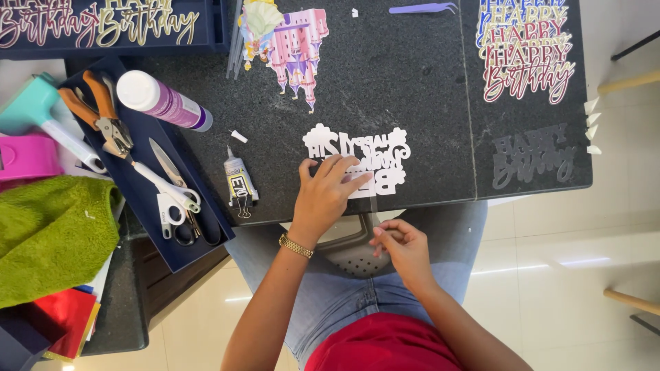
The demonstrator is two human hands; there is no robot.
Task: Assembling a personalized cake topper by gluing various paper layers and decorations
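The white paper cut-out [361,159] is already cut and is pressed flat near the dark table's [412,89] front edge by the open left hand [328,189], while something thin, maybe a clear stick, is pinched just below it in the right hand [402,244], so sticking seems unfinished.

The left hand [326,191] is covering the lower left corner of the white paper lettering cutout [361,152]. The picture's top edge is cutting off the gold and pink script cutouts [96,24], and the left edge is cropping the green towel [48,233]. What the right hand [402,249] is pinching is too small to tell.
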